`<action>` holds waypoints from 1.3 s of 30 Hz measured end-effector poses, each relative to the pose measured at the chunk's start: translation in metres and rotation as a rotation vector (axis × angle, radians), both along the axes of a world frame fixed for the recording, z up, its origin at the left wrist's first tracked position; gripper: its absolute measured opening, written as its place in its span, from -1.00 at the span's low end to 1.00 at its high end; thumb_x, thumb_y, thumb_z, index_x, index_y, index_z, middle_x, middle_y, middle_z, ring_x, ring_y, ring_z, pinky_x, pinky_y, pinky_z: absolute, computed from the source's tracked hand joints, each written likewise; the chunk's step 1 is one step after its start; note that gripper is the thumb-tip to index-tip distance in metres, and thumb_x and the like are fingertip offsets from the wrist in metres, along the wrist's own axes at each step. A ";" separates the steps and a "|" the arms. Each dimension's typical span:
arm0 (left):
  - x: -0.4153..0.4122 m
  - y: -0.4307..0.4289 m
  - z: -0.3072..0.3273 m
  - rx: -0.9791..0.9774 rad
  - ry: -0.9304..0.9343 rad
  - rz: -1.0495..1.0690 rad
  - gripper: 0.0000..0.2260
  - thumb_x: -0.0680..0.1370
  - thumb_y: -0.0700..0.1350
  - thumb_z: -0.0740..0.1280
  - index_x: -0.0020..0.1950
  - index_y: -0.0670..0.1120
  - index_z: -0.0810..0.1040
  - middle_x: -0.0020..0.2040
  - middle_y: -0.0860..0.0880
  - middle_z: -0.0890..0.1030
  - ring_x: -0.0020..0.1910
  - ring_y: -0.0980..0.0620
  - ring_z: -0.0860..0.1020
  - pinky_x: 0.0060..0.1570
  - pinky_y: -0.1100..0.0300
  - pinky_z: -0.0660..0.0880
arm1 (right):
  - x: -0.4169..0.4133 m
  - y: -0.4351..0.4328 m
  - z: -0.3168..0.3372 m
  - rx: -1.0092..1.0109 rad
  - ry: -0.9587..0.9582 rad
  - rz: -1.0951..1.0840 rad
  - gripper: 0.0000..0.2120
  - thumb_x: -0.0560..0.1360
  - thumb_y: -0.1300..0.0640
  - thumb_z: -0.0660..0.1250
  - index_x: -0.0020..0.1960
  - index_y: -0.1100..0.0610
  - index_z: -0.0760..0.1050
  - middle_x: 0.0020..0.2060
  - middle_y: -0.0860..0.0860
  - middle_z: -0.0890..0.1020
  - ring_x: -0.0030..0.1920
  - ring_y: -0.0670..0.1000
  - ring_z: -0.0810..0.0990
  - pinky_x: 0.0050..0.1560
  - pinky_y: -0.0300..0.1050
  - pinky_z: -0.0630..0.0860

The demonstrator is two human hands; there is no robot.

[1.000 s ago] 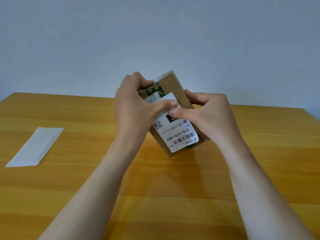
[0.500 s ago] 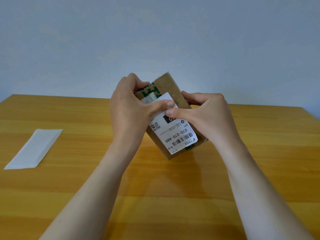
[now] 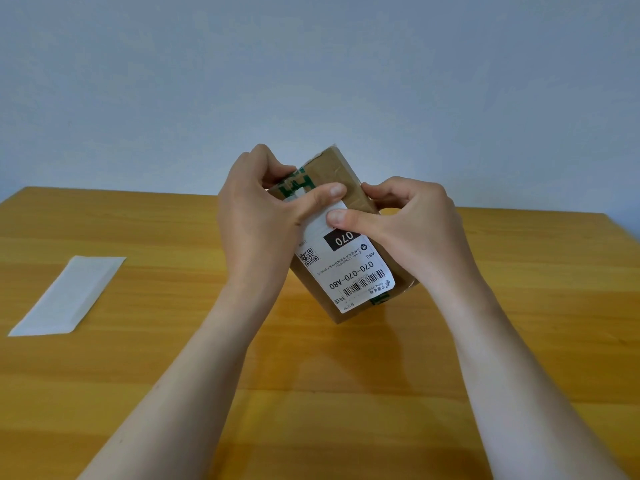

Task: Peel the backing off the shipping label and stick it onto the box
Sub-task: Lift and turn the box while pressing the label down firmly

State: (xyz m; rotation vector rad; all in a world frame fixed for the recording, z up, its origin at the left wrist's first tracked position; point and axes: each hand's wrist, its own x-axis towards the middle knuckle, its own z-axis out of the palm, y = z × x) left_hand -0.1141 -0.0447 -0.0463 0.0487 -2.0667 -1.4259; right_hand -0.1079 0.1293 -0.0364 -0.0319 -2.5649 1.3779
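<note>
**Mia:** Where was the label?

**Sam:** The label (image 3: 346, 271) lay on the front of the box (image 3: 337, 168). The box was tipped up over the table (image 3: 519, 341). The backing (image 3: 65, 296) lay flat on the table, well apart, off to the left.

**Mia:** What did the hands do?

**Sam:** The left hand (image 3: 256, 216) had its fingers curled round the box's left side. The right hand (image 3: 412, 230) curled round the right side. The 2 thumbs (image 3: 325, 195) sat close together and pressed on the label's top end.

**Mia:** What could have gone wrong?

**Sam:** I think the top end was not flat yet. If the thumbs rubbed too fast, air could get stuck under it and make a bump or a wrinkle. The label also lay over tape with green print. It might not stick well there, so a corner could lift.

**Mia:** Anything else?

**Sam:** The box was tipped on 1 corner. I could not tell if that corner touched the table. A hard push could make the box slip.
</note>
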 end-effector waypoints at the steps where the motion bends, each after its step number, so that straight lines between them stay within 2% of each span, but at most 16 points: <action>1: 0.000 0.000 0.000 0.005 0.003 0.008 -0.50 0.26 0.22 0.67 -0.19 -0.01 0.44 -0.08 0.03 0.64 -0.17 0.18 0.54 -0.26 0.24 0.48 | 0.000 -0.001 0.000 -0.002 0.002 -0.007 -0.47 0.20 -0.34 0.65 0.09 -0.12 0.72 -0.07 -0.24 0.74 -0.06 -0.33 0.67 -0.10 -0.30 0.52; 3: 0.000 0.001 0.001 0.000 0.006 0.016 -0.50 0.27 0.22 0.66 -0.21 -0.01 0.42 -0.08 0.01 0.64 -0.15 0.14 0.55 -0.27 0.24 0.48 | 0.000 -0.002 0.000 0.004 0.001 -0.017 -0.49 0.21 -0.35 0.64 0.05 -0.12 0.72 -0.08 -0.24 0.74 -0.08 -0.33 0.67 -0.12 -0.30 0.52; 7: 0.001 0.001 0.001 0.005 0.001 0.011 -0.49 0.29 0.21 0.66 -0.20 -0.05 0.42 -0.09 -0.04 0.64 -0.17 0.07 0.56 -0.38 0.35 0.40 | 0.001 -0.005 -0.001 0.023 0.005 -0.048 -0.51 0.19 -0.39 0.62 -0.05 -0.10 0.69 -0.16 -0.25 0.74 -0.17 -0.30 0.68 -0.20 -0.26 0.50; 11: -0.001 0.000 0.000 0.002 0.009 0.020 -0.47 0.27 0.27 0.63 -0.21 -0.05 0.42 -0.13 -0.05 0.64 -0.17 -0.03 0.61 -0.31 0.10 0.50 | 0.002 -0.007 0.000 0.042 -0.002 -0.052 -0.51 0.19 -0.40 0.61 -0.10 -0.07 0.66 -0.21 -0.25 0.73 -0.22 -0.30 0.66 -0.22 -0.23 0.51; 14: 0.000 0.001 0.000 0.016 0.020 0.015 -0.47 0.29 0.27 0.61 -0.22 -0.05 0.40 -0.15 -0.08 0.63 -0.18 -0.06 0.60 -0.28 0.01 0.50 | 0.003 -0.007 0.001 0.036 0.008 -0.062 -0.48 0.22 -0.43 0.58 -0.13 -0.03 0.64 -0.25 -0.23 0.74 -0.25 -0.24 0.69 -0.21 -0.15 0.56; 20: -0.001 0.002 0.000 -0.002 0.018 -0.014 -0.53 0.38 0.26 0.57 -0.20 0.00 0.38 -0.15 -0.06 0.59 -0.21 0.04 0.52 -0.28 0.10 0.44 | 0.004 -0.010 0.002 0.008 0.010 -0.085 -0.46 0.22 -0.45 0.56 -0.14 0.00 0.64 -0.28 -0.21 0.75 -0.25 -0.19 0.72 -0.11 0.02 0.67; 22: -0.003 0.002 -0.002 -0.025 0.004 0.005 -0.56 0.40 0.29 0.53 -0.15 0.03 0.40 -0.11 -0.01 0.59 -0.17 0.04 0.54 -0.24 0.05 0.49 | 0.003 -0.012 0.001 -0.006 0.004 -0.070 -0.48 0.24 -0.46 0.54 -0.07 -0.06 0.66 -0.21 -0.21 0.76 -0.18 -0.19 0.73 -0.05 0.03 0.68; 25: -0.007 -0.003 -0.004 -0.078 -0.072 0.083 -0.56 0.47 0.35 0.45 0.02 0.03 0.46 0.02 0.01 0.61 -0.04 0.01 0.61 -0.12 -0.03 0.58 | 0.003 -0.008 0.002 -0.008 -0.079 0.058 -0.50 0.31 -0.41 0.53 0.17 -0.23 0.67 -0.08 -0.29 0.73 -0.07 -0.28 0.70 0.02 -0.05 0.66; 28: -0.013 -0.013 -0.006 -0.161 -0.254 0.138 -0.46 0.51 0.42 0.33 0.14 -0.03 0.45 0.09 0.00 0.60 0.02 -0.05 0.61 -0.06 -0.07 0.58 | 0.007 0.001 0.005 0.066 -0.267 0.228 -0.53 0.34 -0.31 0.58 0.22 -0.33 0.59 -0.10 -0.35 0.73 -0.16 -0.35 0.69 -0.09 -0.18 0.65; 30: -0.015 -0.014 -0.009 -0.184 -0.389 0.072 -0.39 0.50 0.46 0.31 0.19 -0.05 0.41 0.11 -0.02 0.60 0.02 -0.05 0.60 -0.08 -0.03 0.56 | 0.005 0.006 0.002 0.123 -0.355 0.243 -0.31 0.32 -0.27 0.63 0.39 -0.33 0.47 0.04 -0.29 0.73 -0.15 -0.29 0.68 -0.25 -0.24 0.58; 31: -0.016 -0.014 -0.012 -0.197 -0.435 0.034 -0.37 0.49 0.47 0.31 0.21 -0.04 0.39 0.12 -0.02 0.60 0.01 -0.04 0.60 -0.09 -0.02 0.57 | 0.002 0.009 0.000 0.129 -0.379 0.218 -0.16 0.30 -0.25 0.65 0.50 -0.31 0.37 0.13 -0.24 0.70 -0.10 -0.24 0.66 -0.25 -0.21 0.55; 32: -0.016 -0.014 -0.014 -0.214 -0.460 0.006 -0.35 0.48 0.48 0.32 0.23 -0.04 0.39 0.14 -0.02 0.60 0.01 -0.03 0.61 -0.09 -0.01 0.58 | 0.000 0.011 -0.001 0.109 -0.389 0.188 -0.04 0.29 -0.22 0.67 0.57 -0.27 0.27 0.17 -0.18 0.68 -0.04 -0.18 0.66 -0.20 -0.15 0.58; 34: -0.016 -0.015 -0.018 -0.248 -0.474 -0.032 -0.28 0.46 0.50 0.33 0.36 -0.01 0.38 0.23 -0.03 0.60 0.08 -0.05 0.62 -0.02 -0.05 0.60 | -0.004 0.014 -0.005 0.025 -0.385 0.150 0.02 0.27 -0.16 0.71 0.58 -0.23 0.22 0.14 -0.12 0.69 0.01 -0.08 0.70 -0.05 0.00 0.69; 36: -0.017 -0.017 -0.021 -0.287 -0.504 -0.098 -0.18 0.44 0.51 0.33 0.55 0.10 0.25 0.32 -0.06 0.57 0.15 -0.12 0.62 0.09 -0.11 0.61 | -0.008 0.017 -0.010 -0.027 -0.349 0.127 -0.04 0.30 -0.09 0.71 0.55 -0.19 0.26 0.13 -0.10 0.69 0.01 -0.05 0.73 0.03 0.06 0.72; 37: -0.017 -0.017 -0.022 -0.327 -0.523 -0.132 -0.15 0.42 0.52 0.33 0.59 0.17 0.17 0.35 -0.08 0.55 0.15 -0.13 0.62 0.09 -0.11 0.62 | -0.009 0.019 -0.012 -0.038 -0.318 0.120 -0.11 0.33 -0.04 0.70 0.53 -0.18 0.31 0.15 -0.09 0.68 0.00 -0.07 0.73 0.03 0.03 0.72; 39: -0.016 -0.018 -0.024 -0.409 -0.540 -0.158 -0.13 0.40 0.52 0.35 0.60 0.21 0.15 0.37 -0.09 0.52 0.13 -0.12 0.61 0.03 -0.07 0.62 | -0.012 0.020 -0.015 -0.063 -0.249 0.120 -0.29 0.40 0.04 0.66 0.45 -0.17 0.43 0.17 -0.13 0.66 -0.05 -0.17 0.71 -0.10 -0.19 0.68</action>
